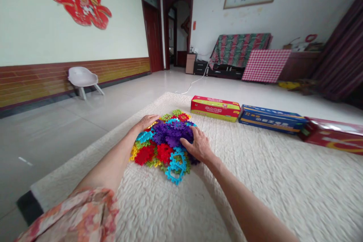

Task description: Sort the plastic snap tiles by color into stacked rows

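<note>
A heap of plastic interlocking building pieces (164, 152) with notched edges lies on the cream quilted cover, in purple, red, blue, green and yellow. Against the heap's far left side rests my left hand (148, 121), its fingers stretched out over the edge pieces. My right hand (200, 144) lies along the right side, thumb and fingers apart, touching the purple pieces (172, 132). Neither hand grips a piece that I can see. Light blue frame-shaped pieces (176, 166) stick out at the heap's near edge.
Beyond the heap, a red and yellow-green box (214, 109), a blue box (270, 118) and a dark red box (334, 134) stand in a row on the quilted cover (159, 211). A small white chair (82, 78) is on the tiled floor at left.
</note>
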Demonstrator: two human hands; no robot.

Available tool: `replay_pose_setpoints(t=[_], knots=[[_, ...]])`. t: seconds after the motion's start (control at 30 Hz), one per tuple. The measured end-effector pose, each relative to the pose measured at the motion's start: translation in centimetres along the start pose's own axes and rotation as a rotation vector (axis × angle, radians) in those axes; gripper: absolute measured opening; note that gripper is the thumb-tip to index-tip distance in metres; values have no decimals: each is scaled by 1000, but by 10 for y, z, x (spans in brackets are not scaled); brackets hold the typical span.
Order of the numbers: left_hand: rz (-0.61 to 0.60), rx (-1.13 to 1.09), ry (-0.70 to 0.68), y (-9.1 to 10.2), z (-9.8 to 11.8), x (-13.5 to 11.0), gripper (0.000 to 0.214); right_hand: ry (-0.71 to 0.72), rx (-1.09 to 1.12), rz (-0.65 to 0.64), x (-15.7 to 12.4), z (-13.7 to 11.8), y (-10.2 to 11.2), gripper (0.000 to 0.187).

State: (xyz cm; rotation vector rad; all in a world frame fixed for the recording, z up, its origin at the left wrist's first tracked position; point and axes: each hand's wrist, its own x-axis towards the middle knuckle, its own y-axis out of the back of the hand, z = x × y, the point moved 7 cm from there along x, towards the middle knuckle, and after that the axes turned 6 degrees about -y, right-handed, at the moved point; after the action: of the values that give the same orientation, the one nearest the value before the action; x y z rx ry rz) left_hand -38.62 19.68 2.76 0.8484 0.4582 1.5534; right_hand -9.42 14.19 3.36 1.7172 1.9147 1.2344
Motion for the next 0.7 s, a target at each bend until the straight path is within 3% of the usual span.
replay_pose_setpoints(t=[0.1,0.23,0.47,0.7], knots=[[-5,-40,-38,-5,11,-3,50,43,-59,-80,5,-3,-6,54],[9,-72,-20,-17,24,-6,48,99,-5,-54,-1,6,5,41],[26,-121,14,-46,54,-8,51,98,15,52,-25,34,41,31],[-35,-102,-43,-88,109,-8,51,62,-55,63,-59,69,85,26]])
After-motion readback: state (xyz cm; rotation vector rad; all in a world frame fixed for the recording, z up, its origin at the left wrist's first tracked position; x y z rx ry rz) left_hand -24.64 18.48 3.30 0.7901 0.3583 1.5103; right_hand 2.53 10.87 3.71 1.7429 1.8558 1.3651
